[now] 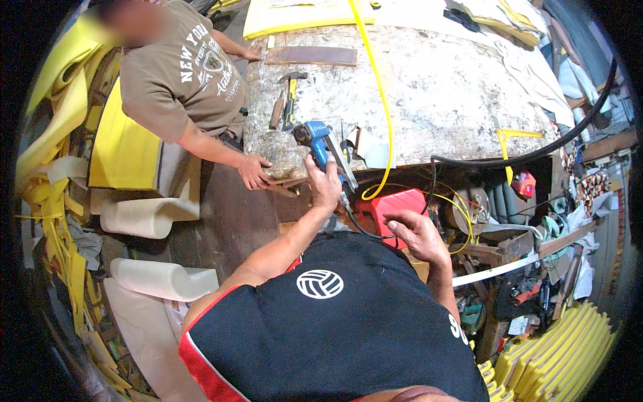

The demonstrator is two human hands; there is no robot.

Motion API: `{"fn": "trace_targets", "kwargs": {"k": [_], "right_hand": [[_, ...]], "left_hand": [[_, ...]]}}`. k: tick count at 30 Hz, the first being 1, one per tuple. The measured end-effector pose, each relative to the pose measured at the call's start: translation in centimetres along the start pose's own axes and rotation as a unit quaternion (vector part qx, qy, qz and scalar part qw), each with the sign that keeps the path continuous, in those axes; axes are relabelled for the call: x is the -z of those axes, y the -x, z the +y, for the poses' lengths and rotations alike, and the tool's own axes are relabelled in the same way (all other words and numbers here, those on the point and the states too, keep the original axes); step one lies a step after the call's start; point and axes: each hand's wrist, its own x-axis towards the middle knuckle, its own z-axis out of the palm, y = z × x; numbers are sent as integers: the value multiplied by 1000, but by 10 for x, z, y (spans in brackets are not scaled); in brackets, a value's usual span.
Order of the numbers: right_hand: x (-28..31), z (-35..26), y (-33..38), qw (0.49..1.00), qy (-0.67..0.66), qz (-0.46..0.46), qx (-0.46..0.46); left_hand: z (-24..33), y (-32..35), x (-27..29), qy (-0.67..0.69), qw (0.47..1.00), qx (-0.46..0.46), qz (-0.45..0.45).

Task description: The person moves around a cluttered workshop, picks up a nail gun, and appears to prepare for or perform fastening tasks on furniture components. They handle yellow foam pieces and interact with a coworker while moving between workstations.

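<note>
My left hand [324, 182] is closed around the grip of a blue staple gun [316, 139], held over the near edge of the worn workbench [442, 94]. A dark air hose [355, 224] runs from the bottom of the gun. In front of my chest, my right hand [422, 238] holds nothing; its fingers are loosely bent and apart. Behind that hand, below the bench edge, is a red plastic object [395, 204]. Beyond the gun lie a hammer [291, 100] with a black and yellow handle and a wooden-handled tool [276, 112]. Small scraps [368, 146] rest beside the gun.
A co-worker in a brown shirt [181, 80] stands at the bench's left end, both hands at its edge. A yellow hose [380, 87] hangs across the bench. A yellow angled tool [512, 144] sits at the right edge. Foam rolls [151, 218] lie left; yellow strips [556, 355] are stacked lower right.
</note>
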Motion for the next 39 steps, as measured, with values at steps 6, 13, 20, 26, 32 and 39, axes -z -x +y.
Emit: {"fn": "trace_targets", "kwargs": {"k": [6, 13, 20, 26, 32, 39], "right_hand": [[-2, -24, -2, 987, -11, 53, 151], [-22, 10, 1, 970, -20, 75, 232], [9, 42, 51, 976, -29, 117, 179], [11, 108, 109, 914, 8, 377, 147], [56, 69, 148, 686, -545, 454, 162], [66, 84, 217, 529, -594, 563, 225]], "left_hand": [[59, 73, -2, -44, 985, -160, -42], [76, 142, -12, 138, 920, -254, -265], [92, 157, -22, -162, 846, -338, -380], [150, 165, -64, -109, 756, -375, -525], [133, 158, -110, -134, 692, -436, -560], [93, 144, -166, -102, 689, -343, -630]]}}
